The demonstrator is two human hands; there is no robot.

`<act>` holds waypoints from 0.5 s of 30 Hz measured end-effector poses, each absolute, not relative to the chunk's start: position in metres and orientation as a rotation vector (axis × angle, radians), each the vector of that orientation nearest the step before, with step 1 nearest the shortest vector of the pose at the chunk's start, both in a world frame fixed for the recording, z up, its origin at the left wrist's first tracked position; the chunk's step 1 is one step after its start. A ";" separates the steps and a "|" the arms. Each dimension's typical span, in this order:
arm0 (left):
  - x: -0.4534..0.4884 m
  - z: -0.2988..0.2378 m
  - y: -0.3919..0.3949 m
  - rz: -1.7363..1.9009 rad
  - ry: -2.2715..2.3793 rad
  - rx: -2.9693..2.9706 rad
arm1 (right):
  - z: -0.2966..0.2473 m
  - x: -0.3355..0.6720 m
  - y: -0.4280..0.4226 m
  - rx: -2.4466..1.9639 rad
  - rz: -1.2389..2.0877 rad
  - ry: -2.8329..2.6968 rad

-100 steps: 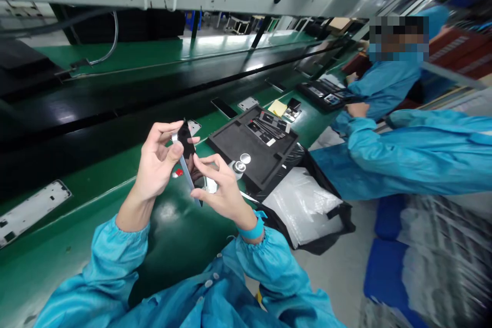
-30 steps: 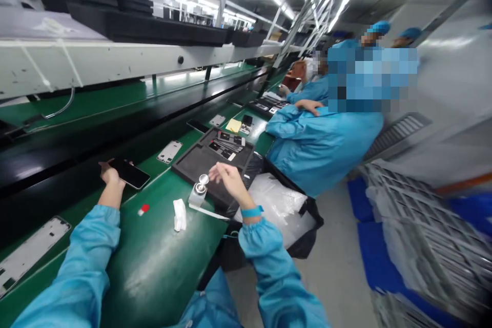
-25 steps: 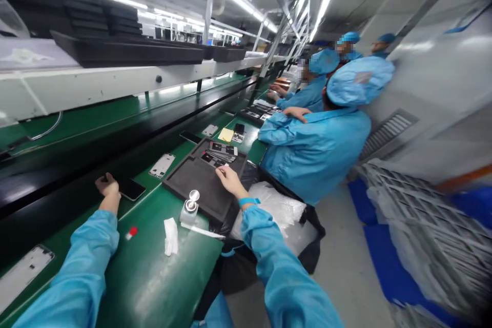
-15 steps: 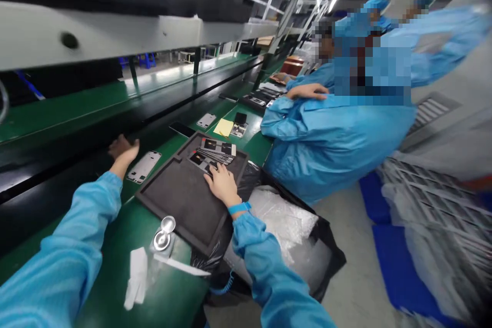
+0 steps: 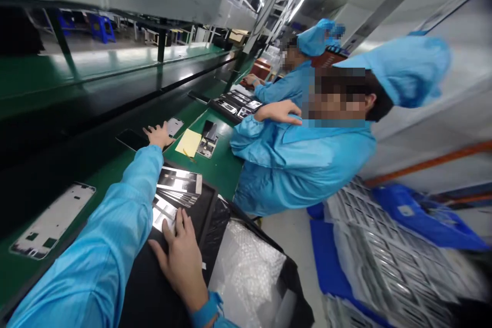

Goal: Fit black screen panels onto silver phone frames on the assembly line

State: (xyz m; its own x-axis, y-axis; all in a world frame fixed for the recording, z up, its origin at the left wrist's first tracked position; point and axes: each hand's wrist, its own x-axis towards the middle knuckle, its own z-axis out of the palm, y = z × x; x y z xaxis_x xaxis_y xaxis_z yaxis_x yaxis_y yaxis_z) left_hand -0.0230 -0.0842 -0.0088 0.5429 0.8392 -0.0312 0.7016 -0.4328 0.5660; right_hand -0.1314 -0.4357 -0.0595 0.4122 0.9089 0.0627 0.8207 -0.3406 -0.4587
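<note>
Left fingers (image 5: 152, 129) splayed, left arm (image 5: 115, 225) stretched forward

Near the left hand (image 5: 159, 136) lie one dark phone (image 5: 131, 139), one white plate (image 5: 176, 126) and one yellow paper (image 5: 189, 141)

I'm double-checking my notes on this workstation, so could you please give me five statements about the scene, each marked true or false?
1. The bare right hand is at the flat, rectangular silver-and-black pieces in the black tray. True.
2. The bare left hand is clenched into a fist. False: the left hand has its fingers spread.
3. A yellow paper sheet lies on the glossy green tabletop. True.
4. The light-blue band circles the left wrist. False: the band is on the right wrist.
5. The translucent bubble wrap lies inside the black plastic bag. True.
</note>
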 end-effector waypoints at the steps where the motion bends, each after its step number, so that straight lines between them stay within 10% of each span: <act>1: -0.019 -0.010 -0.082 0.359 1.223 2.269 | -0.062 -0.130 -0.436 -2.244 0.285 -1.482; 9: -0.105 0.039 -0.094 0.788 1.143 2.222 | -0.058 -0.107 -0.430 -2.232 0.267 -1.479; 15: -0.289 0.097 -0.184 1.414 0.703 1.089 | -0.028 -0.082 -0.386 -2.547 0.441 -1.420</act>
